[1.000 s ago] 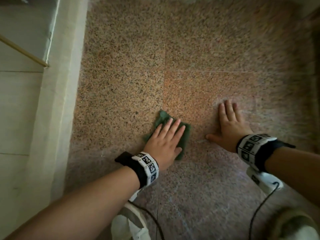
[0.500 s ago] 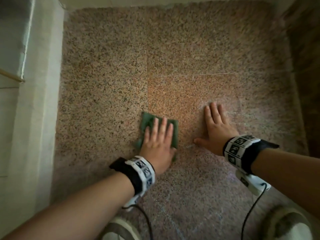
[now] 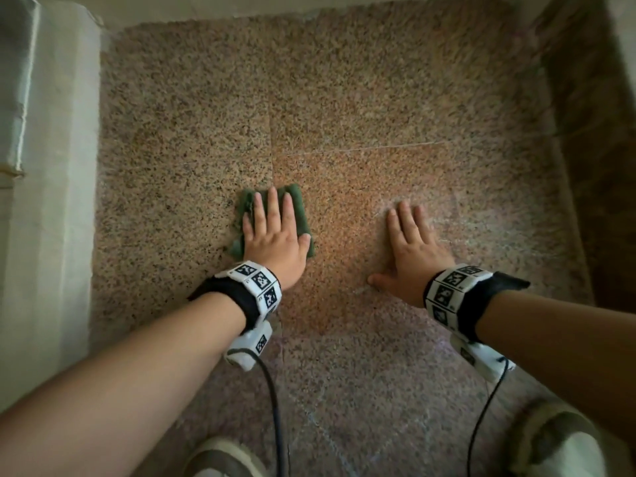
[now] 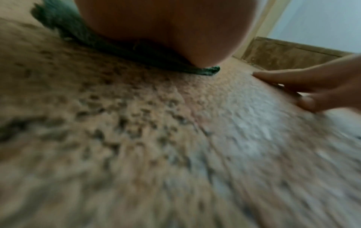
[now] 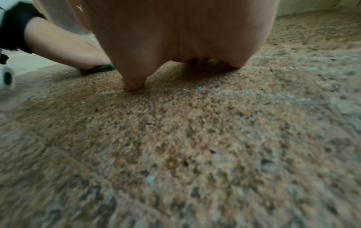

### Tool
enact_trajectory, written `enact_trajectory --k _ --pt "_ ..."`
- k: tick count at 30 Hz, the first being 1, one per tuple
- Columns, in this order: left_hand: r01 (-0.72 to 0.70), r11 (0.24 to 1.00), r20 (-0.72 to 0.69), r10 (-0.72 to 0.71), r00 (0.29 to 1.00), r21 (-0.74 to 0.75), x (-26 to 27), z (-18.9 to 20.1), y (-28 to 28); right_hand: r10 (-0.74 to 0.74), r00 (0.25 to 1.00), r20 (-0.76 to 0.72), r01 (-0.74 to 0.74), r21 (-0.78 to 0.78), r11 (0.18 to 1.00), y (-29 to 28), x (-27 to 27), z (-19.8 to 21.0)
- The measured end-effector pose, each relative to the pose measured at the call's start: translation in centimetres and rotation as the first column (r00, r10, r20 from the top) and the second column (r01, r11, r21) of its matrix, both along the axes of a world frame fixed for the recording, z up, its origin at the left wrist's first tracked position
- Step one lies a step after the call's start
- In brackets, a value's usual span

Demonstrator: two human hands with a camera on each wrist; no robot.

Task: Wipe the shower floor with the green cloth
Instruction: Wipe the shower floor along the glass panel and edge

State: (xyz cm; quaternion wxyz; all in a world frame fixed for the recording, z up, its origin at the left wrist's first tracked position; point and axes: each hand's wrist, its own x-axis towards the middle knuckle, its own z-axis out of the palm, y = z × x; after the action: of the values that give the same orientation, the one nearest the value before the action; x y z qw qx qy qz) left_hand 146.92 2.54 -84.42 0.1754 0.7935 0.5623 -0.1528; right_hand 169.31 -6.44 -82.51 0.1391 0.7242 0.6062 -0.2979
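Under our left hand (image 3: 275, 241) sits the green cloth (image 3: 298, 204), pinned flat to the shower floor (image 3: 344, 98). Fingers (image 3: 273, 208) straight, lying close together on top of it, palm down; nothing curled round the fabric, so it's a press, not a pinch. Cloth shows past the fingertips and on both sides of the palm. Left wrist view confirms it: heel of the hand on the cloth's near edge (image 4: 207, 71), fabric squashed against the stone.

Our right hand (image 3: 411, 251) is off to the right of the cloth, apart from it, flat on bare floor with fingers straight and thumb splayed out toward the left hand. Reads as a brace, not a wiping hand. Right wrist view is mostly blocked by palm; fingertip contact there is probably full, but we can't confirm it.

Key geometry: cloth's long axis runs fingertip-to-wrist, roughly in line with the left forearm. Left hand owns it; right hand is the farther one and has no claim on it.

Unwiped-looking ground lies ahead of the fingertips toward the far wall, and left toward the pale curb (image 3: 58, 201). Pale streaks show around the right hand and toward us.

Our read: mid-wipe, plenty of floor left. Next stroke likely pushes forward or sweeps sideways. Risk: cloth bunching under the palm.
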Motion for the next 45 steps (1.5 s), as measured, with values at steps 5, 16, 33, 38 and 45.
enact_trajectory --k 5,16,33,38,45 --pt "0.234 0.969 0.091 -0.227 0.97 -0.077 2.6 0.5 -6.4 0.0 1.0 -0.017 0.0 0.001 1.0 0.0 0.1 -0.1" --pt "-0.103 0.982 0.575 0.178 0.799 -0.16 1.4 3.0 -4.7 0.063 0.987 -0.145 -0.028 0.228 0.973 -0.2 -6.4 3.2" --pt "0.294 0.937 0.019 -0.296 0.955 -0.189 -2.9 1.6 -4.1 -0.086 0.995 0.04 0.08 0.142 0.987 2.1 -3.0 -1.1" --pt "0.314 0.928 -0.026 -0.325 0.945 -0.198 -2.3 1.5 -3.8 -0.309 0.943 0.12 0.292 0.142 0.946 3.4 4.5 -1.3" --pt "0.3 0.942 -0.02 -0.306 0.952 -0.148 -1.7 1.7 -2.9 -0.106 0.993 0.06 0.099 0.111 0.989 1.2 -3.3 -0.8"
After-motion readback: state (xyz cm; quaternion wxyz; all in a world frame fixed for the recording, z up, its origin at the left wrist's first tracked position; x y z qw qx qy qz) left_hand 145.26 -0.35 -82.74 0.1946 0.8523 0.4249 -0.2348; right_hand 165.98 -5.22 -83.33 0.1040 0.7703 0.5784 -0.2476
